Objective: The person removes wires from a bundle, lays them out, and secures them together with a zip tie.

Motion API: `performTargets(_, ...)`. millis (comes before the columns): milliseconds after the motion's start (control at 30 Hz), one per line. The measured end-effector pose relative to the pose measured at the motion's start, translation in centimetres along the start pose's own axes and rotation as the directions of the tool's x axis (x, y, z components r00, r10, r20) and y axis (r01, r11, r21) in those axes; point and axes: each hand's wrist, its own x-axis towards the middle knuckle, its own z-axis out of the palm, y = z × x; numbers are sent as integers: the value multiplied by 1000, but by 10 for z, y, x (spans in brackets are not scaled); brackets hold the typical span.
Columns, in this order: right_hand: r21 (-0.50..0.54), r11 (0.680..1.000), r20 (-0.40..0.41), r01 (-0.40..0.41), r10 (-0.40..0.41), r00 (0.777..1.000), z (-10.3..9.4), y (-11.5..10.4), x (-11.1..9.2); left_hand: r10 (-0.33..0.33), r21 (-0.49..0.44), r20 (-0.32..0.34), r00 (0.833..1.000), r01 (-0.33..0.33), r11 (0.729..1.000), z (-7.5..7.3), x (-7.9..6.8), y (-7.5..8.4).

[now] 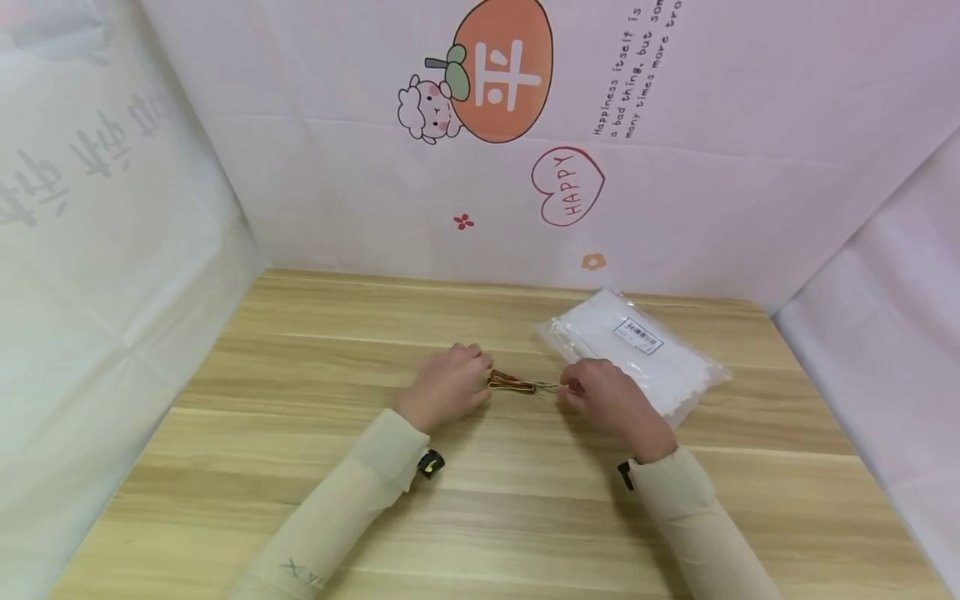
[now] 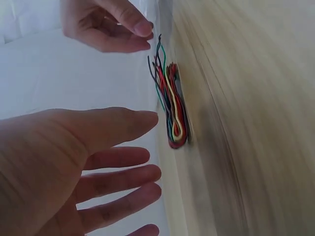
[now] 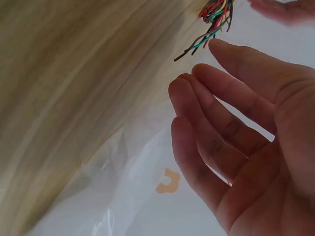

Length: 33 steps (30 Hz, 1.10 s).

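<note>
A folded bundle of thin coloured wires (image 1: 517, 386) lies on the wooden table between the two hands. Red, yellow, green and dark strands show in the left wrist view, doubled into a loop at one end and loose at the other. My left hand (image 1: 452, 385) is by the looped end, its fingers stretched out and apart, holding nothing. Over at the loose ends is my right hand (image 1: 609, 398). In the right wrist view its fingers (image 3: 206, 128) are gently bent, with nothing between them and the wire ends just beyond the thumb.
A clear plastic bag (image 1: 678, 367) with white contents and a barcode label (image 1: 638, 335) lies behind and partly under the right forearm's reach. White printed cloth (image 1: 360, 192) rises at the table's back edge and at both sides.
</note>
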Motion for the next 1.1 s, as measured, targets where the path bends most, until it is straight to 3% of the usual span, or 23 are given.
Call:
performTargets(300,-1,1000,27,-12,12,1000,7,2,7,35,20,60,998,-36,999,12,32,19)
performTargets(467,-5,999,46,-32,32,998,9,2,9,55,-3,91,994,-55,998,18,42,25)
performTargets(767,-18,999,37,-45,46,998,11,1,10,70,-22,90,994,-68,997,22,49,30)
performTargets(1100,8,1000,2,-26,26,1000,7,-2,8,80,9,76,994,-81,997,24,47,31)
